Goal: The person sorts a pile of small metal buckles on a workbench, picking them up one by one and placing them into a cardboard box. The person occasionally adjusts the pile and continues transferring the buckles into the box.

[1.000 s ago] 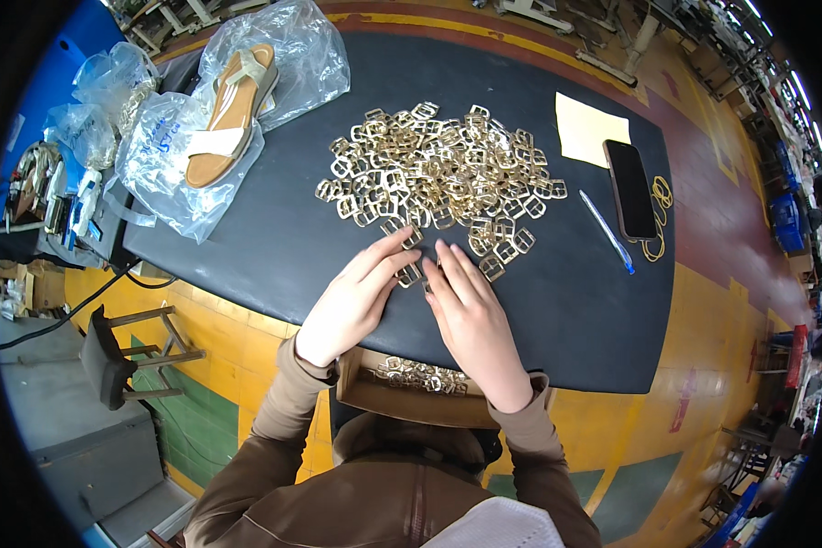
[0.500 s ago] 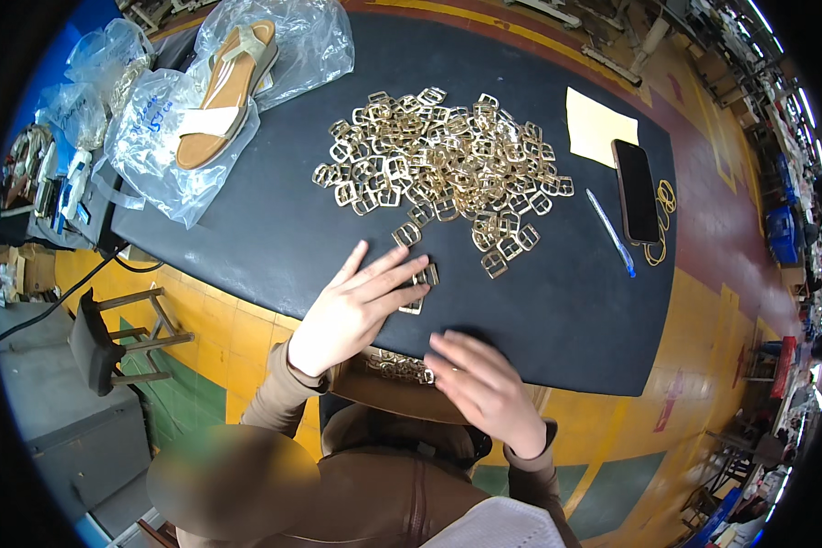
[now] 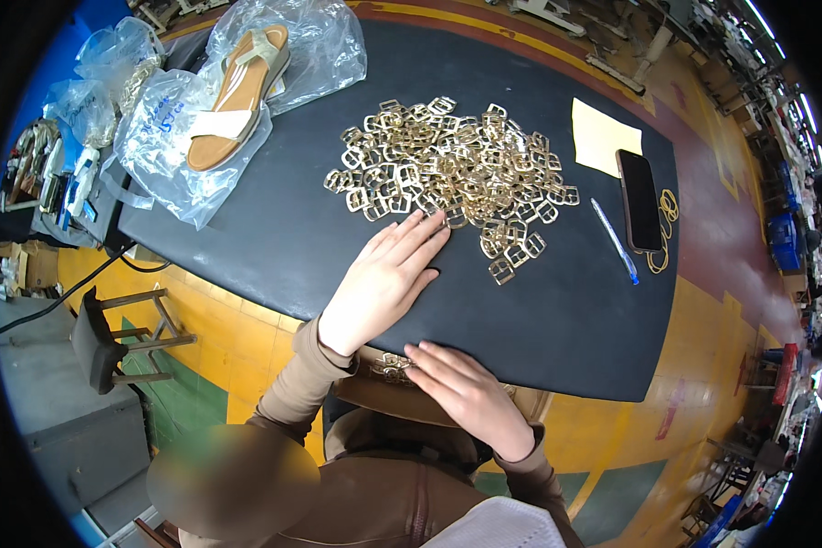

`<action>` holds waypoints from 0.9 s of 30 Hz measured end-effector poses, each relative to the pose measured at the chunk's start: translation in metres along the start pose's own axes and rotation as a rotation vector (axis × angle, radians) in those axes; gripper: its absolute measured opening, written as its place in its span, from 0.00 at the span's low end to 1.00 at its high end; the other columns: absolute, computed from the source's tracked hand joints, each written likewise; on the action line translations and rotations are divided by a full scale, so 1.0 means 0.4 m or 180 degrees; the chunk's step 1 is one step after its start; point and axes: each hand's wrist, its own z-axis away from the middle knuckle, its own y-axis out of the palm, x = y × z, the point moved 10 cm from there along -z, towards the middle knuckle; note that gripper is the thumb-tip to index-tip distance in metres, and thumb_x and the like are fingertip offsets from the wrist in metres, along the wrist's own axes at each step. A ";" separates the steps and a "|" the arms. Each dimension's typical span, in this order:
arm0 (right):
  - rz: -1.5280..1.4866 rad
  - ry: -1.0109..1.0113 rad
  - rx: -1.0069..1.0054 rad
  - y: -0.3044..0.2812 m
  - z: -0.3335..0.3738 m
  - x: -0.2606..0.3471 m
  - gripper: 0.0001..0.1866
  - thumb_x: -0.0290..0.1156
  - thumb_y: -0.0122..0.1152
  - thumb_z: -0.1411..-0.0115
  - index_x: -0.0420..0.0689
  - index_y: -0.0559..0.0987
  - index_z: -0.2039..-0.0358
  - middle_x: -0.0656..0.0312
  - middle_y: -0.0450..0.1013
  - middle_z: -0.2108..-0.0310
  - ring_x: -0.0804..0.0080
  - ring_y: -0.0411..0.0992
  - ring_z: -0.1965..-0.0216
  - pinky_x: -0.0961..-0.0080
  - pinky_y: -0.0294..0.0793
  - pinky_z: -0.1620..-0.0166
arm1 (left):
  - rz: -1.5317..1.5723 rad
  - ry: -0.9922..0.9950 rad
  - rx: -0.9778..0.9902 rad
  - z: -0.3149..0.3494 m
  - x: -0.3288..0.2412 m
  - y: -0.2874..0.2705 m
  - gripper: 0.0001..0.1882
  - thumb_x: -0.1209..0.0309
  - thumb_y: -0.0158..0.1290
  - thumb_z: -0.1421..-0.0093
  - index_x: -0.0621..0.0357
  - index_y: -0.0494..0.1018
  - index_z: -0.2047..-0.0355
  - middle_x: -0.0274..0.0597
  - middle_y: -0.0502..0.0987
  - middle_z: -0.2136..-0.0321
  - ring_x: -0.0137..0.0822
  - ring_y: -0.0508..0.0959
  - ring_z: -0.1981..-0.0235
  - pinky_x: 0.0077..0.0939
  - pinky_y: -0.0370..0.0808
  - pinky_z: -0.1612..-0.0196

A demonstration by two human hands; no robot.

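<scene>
My left hand (image 3: 379, 288), fingers straight, meets the near side of the buckles (image 3: 470, 164), heaped mid-tabletop (image 3: 575, 320), presumably for easy reach. My right hand (image 3: 473, 397) is over the box (image 3: 395, 402) below the near edge; I can't tell whether it's holding anything.

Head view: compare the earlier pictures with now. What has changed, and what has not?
The right hand has drawn back from the tabletop to the box at its near edge. Since the middle picture, the left hand has reached forward to the buckle pile. Whether either holds a buckle is hidden. Sandal, pen, phone and yellow paper stayed put.
</scene>
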 end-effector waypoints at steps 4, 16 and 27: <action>-0.0459 -0.0093 -0.0227 -0.044 0.019 0.006 0.20 0.23 0.64 0.37 0.37 0.82 0.43 0.54 0.76 0.38 0.56 0.73 0.35 0.59 0.77 0.36 | 0.0471 0.0018 0.0131 0.023 -0.004 0.005 0.22 0.74 0.58 0.33 0.59 0.75 0.38 0.46 0.74 0.35 0.50 0.68 0.28 0.47 0.65 0.27; 0.0215 -0.0069 -0.0527 -0.013 -0.149 -0.063 0.20 0.29 0.60 0.33 0.38 0.80 0.42 0.50 0.74 0.37 0.53 0.71 0.34 0.56 0.71 0.31 | 0.0931 -0.0418 -0.0293 0.048 0.015 -0.112 0.21 0.79 0.54 0.32 0.62 0.74 0.39 0.53 0.72 0.33 0.55 0.67 0.28 0.45 0.65 0.27; -0.0247 -0.0025 -0.0230 -0.091 0.063 -0.008 0.16 0.27 0.67 0.35 0.40 0.84 0.47 0.54 0.77 0.38 0.55 0.74 0.36 0.59 0.75 0.34 | -0.0052 0.0392 0.0081 -0.073 -0.123 0.077 0.23 0.66 0.58 0.31 0.48 0.73 0.36 0.46 0.67 0.31 0.53 0.63 0.27 0.54 0.61 0.26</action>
